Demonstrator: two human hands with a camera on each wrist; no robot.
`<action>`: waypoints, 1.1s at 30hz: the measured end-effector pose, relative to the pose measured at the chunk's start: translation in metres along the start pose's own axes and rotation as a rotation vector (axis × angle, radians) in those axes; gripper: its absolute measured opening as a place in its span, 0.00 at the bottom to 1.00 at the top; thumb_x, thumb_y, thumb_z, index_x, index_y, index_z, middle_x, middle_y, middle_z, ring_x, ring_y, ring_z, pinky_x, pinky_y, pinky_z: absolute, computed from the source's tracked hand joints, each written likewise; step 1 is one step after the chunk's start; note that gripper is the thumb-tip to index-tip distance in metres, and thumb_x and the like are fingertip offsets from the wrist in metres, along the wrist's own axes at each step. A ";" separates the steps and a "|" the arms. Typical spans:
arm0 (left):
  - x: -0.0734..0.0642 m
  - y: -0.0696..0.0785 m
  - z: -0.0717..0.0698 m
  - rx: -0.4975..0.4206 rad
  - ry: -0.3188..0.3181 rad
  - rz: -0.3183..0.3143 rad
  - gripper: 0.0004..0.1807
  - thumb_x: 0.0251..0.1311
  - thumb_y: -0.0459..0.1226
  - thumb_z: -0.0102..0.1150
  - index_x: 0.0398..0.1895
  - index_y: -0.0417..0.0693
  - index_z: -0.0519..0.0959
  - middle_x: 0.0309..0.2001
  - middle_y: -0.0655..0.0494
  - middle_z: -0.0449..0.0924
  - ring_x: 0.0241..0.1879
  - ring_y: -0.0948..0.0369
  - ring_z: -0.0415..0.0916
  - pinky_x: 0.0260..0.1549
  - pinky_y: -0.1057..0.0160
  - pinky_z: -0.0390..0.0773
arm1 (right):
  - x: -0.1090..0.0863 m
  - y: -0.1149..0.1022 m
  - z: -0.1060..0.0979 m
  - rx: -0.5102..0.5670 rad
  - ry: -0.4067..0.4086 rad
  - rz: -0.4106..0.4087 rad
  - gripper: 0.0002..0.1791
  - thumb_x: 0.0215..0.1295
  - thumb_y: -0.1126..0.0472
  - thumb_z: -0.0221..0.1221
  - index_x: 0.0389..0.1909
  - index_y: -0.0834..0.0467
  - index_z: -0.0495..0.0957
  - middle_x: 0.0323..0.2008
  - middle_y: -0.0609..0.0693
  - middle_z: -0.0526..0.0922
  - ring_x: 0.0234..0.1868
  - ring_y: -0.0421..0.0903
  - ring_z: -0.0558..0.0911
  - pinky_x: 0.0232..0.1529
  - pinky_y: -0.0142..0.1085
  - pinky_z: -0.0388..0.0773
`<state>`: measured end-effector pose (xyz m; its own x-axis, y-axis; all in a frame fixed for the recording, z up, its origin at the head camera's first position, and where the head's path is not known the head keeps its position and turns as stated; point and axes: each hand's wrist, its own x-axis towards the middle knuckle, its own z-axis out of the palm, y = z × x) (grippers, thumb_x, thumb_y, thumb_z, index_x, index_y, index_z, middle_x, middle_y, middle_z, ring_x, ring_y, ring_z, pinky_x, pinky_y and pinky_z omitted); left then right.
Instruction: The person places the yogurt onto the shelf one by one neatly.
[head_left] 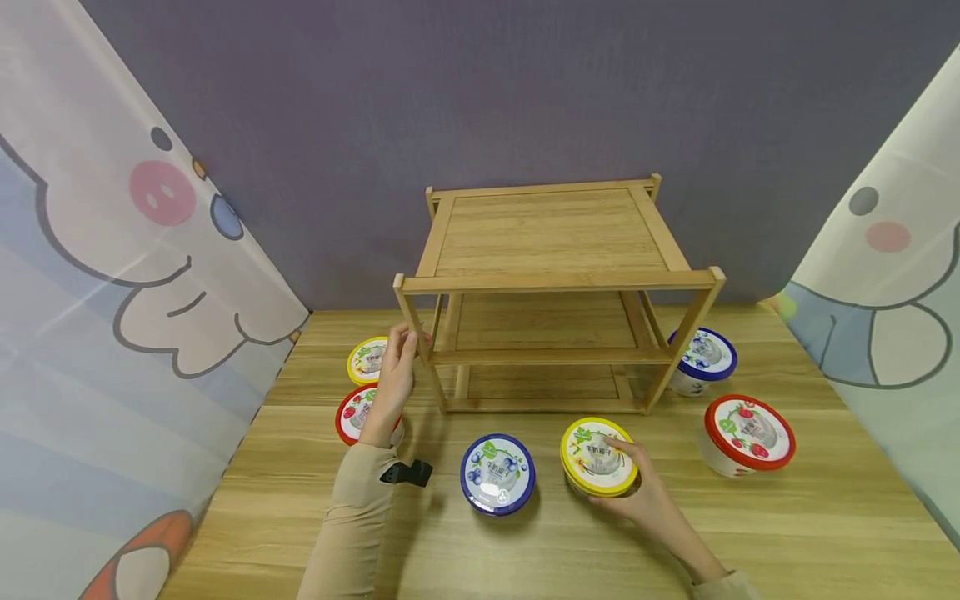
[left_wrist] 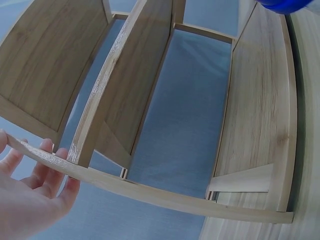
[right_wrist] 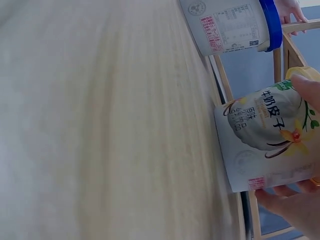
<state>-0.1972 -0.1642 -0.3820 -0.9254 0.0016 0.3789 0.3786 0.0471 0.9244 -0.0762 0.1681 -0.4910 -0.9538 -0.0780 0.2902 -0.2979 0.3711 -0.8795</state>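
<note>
A three-tier wooden rack (head_left: 547, 281) stands at the back middle of the table. My left hand (head_left: 399, 367) grips its front left post, thumb and fingers on either side of the wood (left_wrist: 135, 189) in the left wrist view. In front of the rack, my right hand (head_left: 647, 493) holds a yellow-lidded tub (head_left: 597, 454), fingers and thumb around its side. The tub's printed wall (right_wrist: 265, 135) faces the right wrist camera. Between my arms stands a blue-lidded tub (head_left: 497, 473), touched by neither hand.
Left of the rack are another yellow-lidded tub (head_left: 367, 360) and a red-lidded tub (head_left: 352, 414), partly behind my left arm. On the right stand a blue-lidded tub (head_left: 705, 354), partly behind the rack's post, and a red-lidded tub (head_left: 752, 433). A grey partition (head_left: 525, 100) rises behind.
</note>
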 end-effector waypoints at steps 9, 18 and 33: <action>-0.001 0.001 0.001 0.014 0.006 -0.005 0.15 0.68 0.36 0.34 0.50 0.33 0.61 0.39 0.34 0.69 0.43 0.46 0.67 0.43 0.62 0.65 | -0.004 -0.006 0.003 0.110 0.040 0.016 0.38 0.30 0.73 0.71 0.50 0.64 0.68 0.49 0.47 0.66 0.51 0.24 0.61 0.49 0.15 0.56; 0.000 0.001 0.000 0.027 0.008 -0.026 0.15 0.68 0.36 0.33 0.51 0.33 0.61 0.41 0.29 0.67 0.44 0.43 0.66 0.46 0.59 0.64 | 0.006 -0.026 -0.005 0.208 0.041 -0.003 0.39 0.29 0.80 0.68 0.50 0.68 0.67 0.49 0.35 0.67 0.51 0.27 0.65 0.46 0.17 0.63; 0.000 0.000 0.000 0.005 0.017 -0.032 0.17 0.68 0.36 0.34 0.51 0.29 0.60 0.39 0.38 0.70 0.42 0.47 0.69 0.42 0.61 0.66 | 0.033 -0.079 -0.030 0.099 -0.027 -0.024 0.38 0.33 0.75 0.70 0.51 0.63 0.66 0.51 0.50 0.65 0.49 0.29 0.66 0.44 0.19 0.66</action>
<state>-0.1974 -0.1646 -0.3820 -0.9366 -0.0169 0.3501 0.3489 0.0518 0.9357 -0.0831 0.1645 -0.4010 -0.9466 -0.1114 0.3024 -0.3218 0.2755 -0.9058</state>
